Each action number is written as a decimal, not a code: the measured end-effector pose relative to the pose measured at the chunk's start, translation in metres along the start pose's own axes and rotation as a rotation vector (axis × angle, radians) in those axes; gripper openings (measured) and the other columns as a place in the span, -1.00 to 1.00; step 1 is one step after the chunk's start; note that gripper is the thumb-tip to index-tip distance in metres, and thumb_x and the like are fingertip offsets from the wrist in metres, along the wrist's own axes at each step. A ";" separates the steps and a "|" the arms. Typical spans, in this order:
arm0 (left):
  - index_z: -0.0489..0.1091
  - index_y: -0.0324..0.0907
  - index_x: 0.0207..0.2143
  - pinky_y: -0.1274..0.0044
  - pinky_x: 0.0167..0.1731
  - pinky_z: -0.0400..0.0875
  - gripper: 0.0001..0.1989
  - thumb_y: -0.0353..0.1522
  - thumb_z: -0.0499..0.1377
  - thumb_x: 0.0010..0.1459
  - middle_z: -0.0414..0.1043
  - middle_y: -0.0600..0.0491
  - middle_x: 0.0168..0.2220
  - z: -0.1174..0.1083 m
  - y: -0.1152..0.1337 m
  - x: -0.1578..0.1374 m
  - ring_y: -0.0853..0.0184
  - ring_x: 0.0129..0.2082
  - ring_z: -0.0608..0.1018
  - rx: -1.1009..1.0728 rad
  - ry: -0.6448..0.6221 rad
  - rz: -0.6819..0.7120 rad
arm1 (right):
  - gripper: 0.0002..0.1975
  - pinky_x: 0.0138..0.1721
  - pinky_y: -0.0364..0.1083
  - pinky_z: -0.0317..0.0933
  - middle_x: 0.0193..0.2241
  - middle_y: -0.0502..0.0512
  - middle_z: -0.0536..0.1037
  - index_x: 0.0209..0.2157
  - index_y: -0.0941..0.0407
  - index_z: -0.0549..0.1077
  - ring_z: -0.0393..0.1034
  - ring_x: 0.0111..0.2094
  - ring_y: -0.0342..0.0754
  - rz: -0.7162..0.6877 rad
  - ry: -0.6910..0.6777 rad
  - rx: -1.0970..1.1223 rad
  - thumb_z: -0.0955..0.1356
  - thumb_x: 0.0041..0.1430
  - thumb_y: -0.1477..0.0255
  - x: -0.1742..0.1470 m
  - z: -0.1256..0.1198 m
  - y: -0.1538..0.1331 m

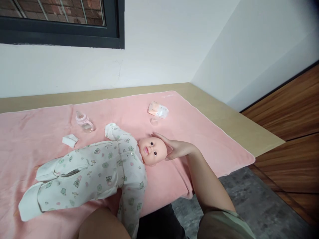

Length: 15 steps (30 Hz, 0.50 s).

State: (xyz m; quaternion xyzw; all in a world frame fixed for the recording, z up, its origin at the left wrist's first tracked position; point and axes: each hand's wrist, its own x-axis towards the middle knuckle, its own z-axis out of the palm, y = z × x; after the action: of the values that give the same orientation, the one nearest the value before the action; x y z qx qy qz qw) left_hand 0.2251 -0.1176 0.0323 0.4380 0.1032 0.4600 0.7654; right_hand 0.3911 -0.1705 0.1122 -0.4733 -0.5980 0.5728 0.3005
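Doll on pink blanket, right hand cupping its head

Doll lies on its back across a pink blanket, head toward the right, feet toward the left, dressed in a white sleepsuit printed with small green bears. The right hand reaches in from the lower right, and its spread fingers curve round the top and back of the doll's bare head, touching it; the grasp is loose, a cradling rather than a clench. The left hand is out of sight: only a bare forearm shows at the bottom edge, just beside the doll's near sleeve, so whether that hand is clenched or released cannot be told.

Beyond the doll, near its far arm, a baby bottle with a pale pink collar lies on the blanket. A small folded white cloth sits just left of the bottle. Farther right, well apart from the doll's head, rests a wrapped packet, possibly tissues, though the print is too blurred to read. The blanket covers a tan table set against a white wall
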 end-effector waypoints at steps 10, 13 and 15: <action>0.42 0.22 -0.59 -0.08 0.01 0.60 -0.74 -0.36 0.39 -0.32 0.53 0.10 -0.11 0.001 -0.008 0.006 0.02 0.37 0.39 0.190 0.019 0.032 | 0.37 0.47 0.32 0.03 0.56 0.22 -0.56 0.49 -0.27 -0.57 -0.33 0.59 0.28 -0.047 -0.032 0.104 0.58 0.15 0.34 0.003 0.003 0.012; 0.32 0.22 -0.69 -0.07 -0.09 0.62 -0.72 -0.30 0.38 -0.22 0.53 0.07 -0.23 -0.003 -0.005 0.007 0.03 0.33 0.42 0.246 0.016 0.014 | 0.33 0.44 0.27 0.11 0.57 0.27 -0.46 0.51 -0.24 -0.53 -0.22 0.58 0.25 -0.061 -0.032 0.117 0.56 0.17 0.36 0.003 0.003 0.010; 0.30 0.23 -0.71 -0.07 -0.11 0.61 -0.70 -0.29 0.35 -0.14 0.51 0.05 -0.28 -0.004 -0.003 0.009 0.04 0.29 0.46 0.278 0.003 0.003 | 0.31 0.44 0.24 0.12 0.58 0.30 -0.36 0.53 -0.22 -0.48 -0.16 0.57 0.24 -0.062 -0.023 0.119 0.56 0.17 0.37 0.002 0.003 0.007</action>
State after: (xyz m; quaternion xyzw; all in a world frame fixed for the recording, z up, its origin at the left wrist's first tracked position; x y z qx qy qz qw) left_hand 0.2295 -0.1091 0.0293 0.5393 0.1662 0.4429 0.6966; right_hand 0.3888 -0.1706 0.1040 -0.4293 -0.5806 0.6030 0.3390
